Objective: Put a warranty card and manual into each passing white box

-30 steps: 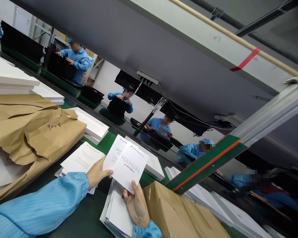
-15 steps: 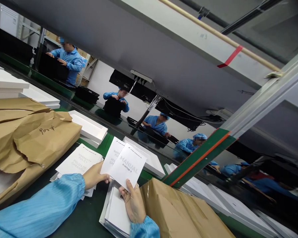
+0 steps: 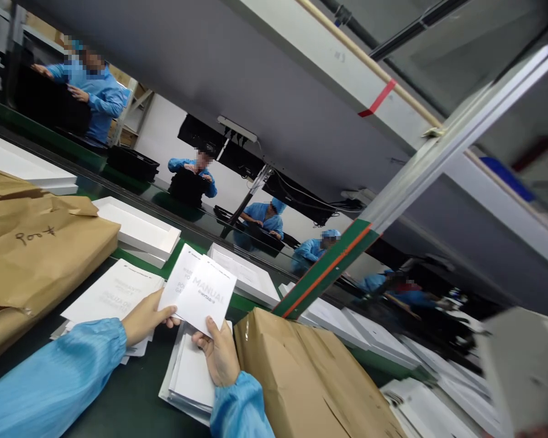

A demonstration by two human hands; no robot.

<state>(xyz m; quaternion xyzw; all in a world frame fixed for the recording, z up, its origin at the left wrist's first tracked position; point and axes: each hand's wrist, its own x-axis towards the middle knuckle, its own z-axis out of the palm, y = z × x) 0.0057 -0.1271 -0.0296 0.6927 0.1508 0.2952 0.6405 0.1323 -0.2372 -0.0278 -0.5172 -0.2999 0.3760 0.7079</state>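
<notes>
My left hand [image 3: 149,316], in a blue sleeve, pinches the lower left edge of a white warranty leaflet [image 3: 176,283]. Overlapping it in front is a white manual [image 3: 209,292], whose bottom edge sits between the thumb and fingers of my right hand [image 3: 218,353]. Both papers are held up, printed faces toward me. Below my right hand lies a stack of white manuals [image 3: 189,371], its top partly covered by the hand. Behind my left hand spreads a pile of warranty leaflets [image 3: 114,295] on the dark green table [image 3: 128,395].
An opened brown paper package [image 3: 59,243] lies at left, a brown paper-wrapped box [image 3: 296,371] at right. White box trays [image 3: 137,228] line the belt's near side. A slanted metal post [image 3: 333,261] rises at right. Several co-workers in blue [image 3: 98,97] stand across.
The whole view has swung right, so everything sits farther left. My hands still hold the same two papers, which now overlap a little more.
</notes>
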